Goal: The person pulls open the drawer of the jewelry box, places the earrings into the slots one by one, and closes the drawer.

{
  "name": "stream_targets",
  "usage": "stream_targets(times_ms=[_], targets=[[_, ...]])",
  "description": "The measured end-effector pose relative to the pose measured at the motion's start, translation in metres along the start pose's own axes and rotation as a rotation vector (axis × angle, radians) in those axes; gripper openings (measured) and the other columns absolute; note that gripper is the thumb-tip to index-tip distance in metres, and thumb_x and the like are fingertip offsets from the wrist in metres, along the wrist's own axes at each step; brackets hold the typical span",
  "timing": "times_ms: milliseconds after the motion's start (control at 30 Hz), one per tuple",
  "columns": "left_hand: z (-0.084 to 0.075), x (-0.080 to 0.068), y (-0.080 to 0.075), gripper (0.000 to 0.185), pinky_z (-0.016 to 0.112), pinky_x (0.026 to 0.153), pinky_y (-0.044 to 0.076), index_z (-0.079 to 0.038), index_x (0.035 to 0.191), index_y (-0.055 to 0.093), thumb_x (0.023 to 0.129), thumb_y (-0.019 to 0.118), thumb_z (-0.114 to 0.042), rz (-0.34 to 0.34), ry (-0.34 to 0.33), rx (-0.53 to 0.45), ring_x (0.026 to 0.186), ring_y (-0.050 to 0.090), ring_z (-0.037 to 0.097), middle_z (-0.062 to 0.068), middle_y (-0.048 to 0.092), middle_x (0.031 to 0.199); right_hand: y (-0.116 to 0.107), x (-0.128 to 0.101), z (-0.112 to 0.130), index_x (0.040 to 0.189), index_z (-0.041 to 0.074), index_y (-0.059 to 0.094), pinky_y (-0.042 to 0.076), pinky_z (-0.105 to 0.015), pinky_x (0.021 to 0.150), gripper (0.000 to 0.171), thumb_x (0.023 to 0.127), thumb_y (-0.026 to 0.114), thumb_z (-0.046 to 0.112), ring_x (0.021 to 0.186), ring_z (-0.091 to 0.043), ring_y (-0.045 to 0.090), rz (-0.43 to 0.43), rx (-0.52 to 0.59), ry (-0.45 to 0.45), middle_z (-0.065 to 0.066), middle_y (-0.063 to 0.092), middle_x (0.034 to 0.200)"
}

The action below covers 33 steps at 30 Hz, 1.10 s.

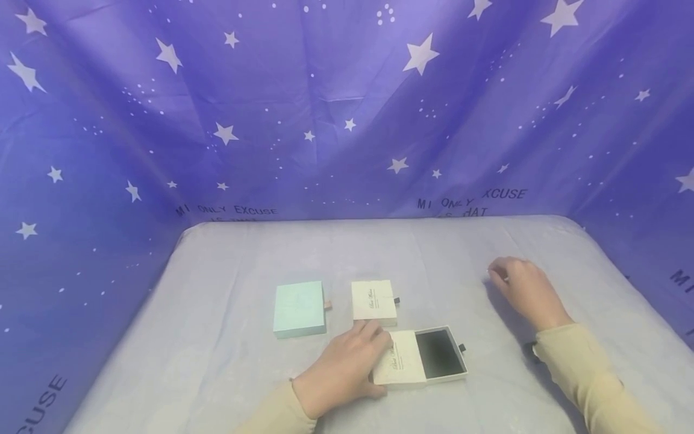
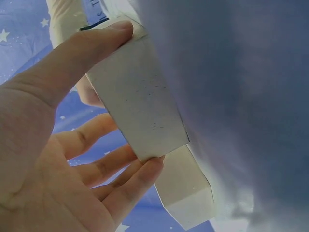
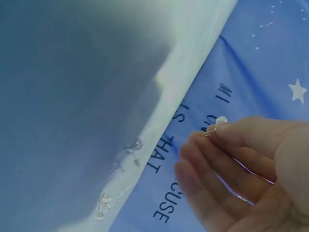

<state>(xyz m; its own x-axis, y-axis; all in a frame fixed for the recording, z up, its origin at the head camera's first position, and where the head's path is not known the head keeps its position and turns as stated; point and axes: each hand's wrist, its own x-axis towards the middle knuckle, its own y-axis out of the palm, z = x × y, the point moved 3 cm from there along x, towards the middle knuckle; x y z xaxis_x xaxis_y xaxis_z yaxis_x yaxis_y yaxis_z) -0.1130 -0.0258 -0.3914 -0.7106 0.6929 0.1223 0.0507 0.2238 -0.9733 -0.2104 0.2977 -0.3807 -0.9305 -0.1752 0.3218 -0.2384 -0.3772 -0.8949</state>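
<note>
My left hand [image 1: 344, 366] grips the cream sleeve of a small drawer-style jewelry box [image 1: 408, 360] between thumb and fingers. Its drawer [image 1: 461, 369] is pulled part way out to the right and shows a dark lining. In the left wrist view the sleeve's plain side [image 2: 140, 101] faces the camera. Off to the right, my right hand [image 1: 526, 290] is raised over the table. Thumb and index finger pinch a tiny silver stud earring [image 3: 221, 120] with a thin pin. More small silver earrings [image 3: 131, 147] lie on the table below that hand.
A second cream box [image 1: 371, 298], shut, stands just behind the gripped one. Left of it sits a mint-green box [image 1: 298, 307] with a ribbon tab. A pale cloth covers the table [image 1: 217, 265]; a purple star-patterned curtain [image 1: 303, 108] hangs behind it.
</note>
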Motion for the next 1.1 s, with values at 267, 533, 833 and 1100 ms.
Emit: stream_targets(times_ms=[267,533,833,1100], targets=[[0.001,0.0,0.001,0.057,0.018,0.075,0.046,-0.019,0.106,0.057,0.064,0.09,-0.04,0.003,-0.004,-0.017,0.095,0.047,0.007,-0.009,0.051,0.106,-0.004,-0.007,0.011,0.102,-0.008,0.068,0.045,-0.064,0.091,0.017,0.092,0.062,0.004,0.097,-0.05,0.063,0.048,0.079,0.022,-0.03,0.068,0.102],[0.001,-0.001,0.0,0.056,0.018,0.073,0.046,-0.018,0.105,0.056,0.065,0.09,-0.04,0.01,-0.003,-0.013,0.095,0.047,0.007,-0.008,0.05,0.106,-0.01,-0.014,0.023,0.1,-0.005,0.07,0.048,-0.061,0.09,0.014,0.092,0.066,0.005,0.096,-0.047,0.066,0.036,0.118,-0.002,-0.026,0.071,0.101],[0.002,-0.001,0.003,0.057,0.018,0.074,0.046,-0.019,0.106,0.056,0.065,0.09,-0.04,0.012,-0.008,-0.023,0.094,0.047,0.007,-0.008,0.05,0.106,-0.013,-0.019,0.043,0.099,-0.001,0.072,0.052,-0.056,0.088,0.013,0.092,0.066,0.009,0.093,-0.038,0.069,0.124,0.194,-0.019,-0.018,0.073,0.099],[0.002,0.0,0.002,0.058,0.017,0.074,0.047,-0.018,0.107,0.056,0.065,0.089,-0.04,0.009,-0.001,-0.017,0.096,0.048,0.008,-0.007,0.05,0.108,-0.011,-0.027,0.062,0.093,0.01,0.075,0.057,-0.042,0.08,0.009,0.092,0.068,0.016,0.08,-0.013,0.07,0.183,0.232,-0.1,0.003,0.075,0.088]])
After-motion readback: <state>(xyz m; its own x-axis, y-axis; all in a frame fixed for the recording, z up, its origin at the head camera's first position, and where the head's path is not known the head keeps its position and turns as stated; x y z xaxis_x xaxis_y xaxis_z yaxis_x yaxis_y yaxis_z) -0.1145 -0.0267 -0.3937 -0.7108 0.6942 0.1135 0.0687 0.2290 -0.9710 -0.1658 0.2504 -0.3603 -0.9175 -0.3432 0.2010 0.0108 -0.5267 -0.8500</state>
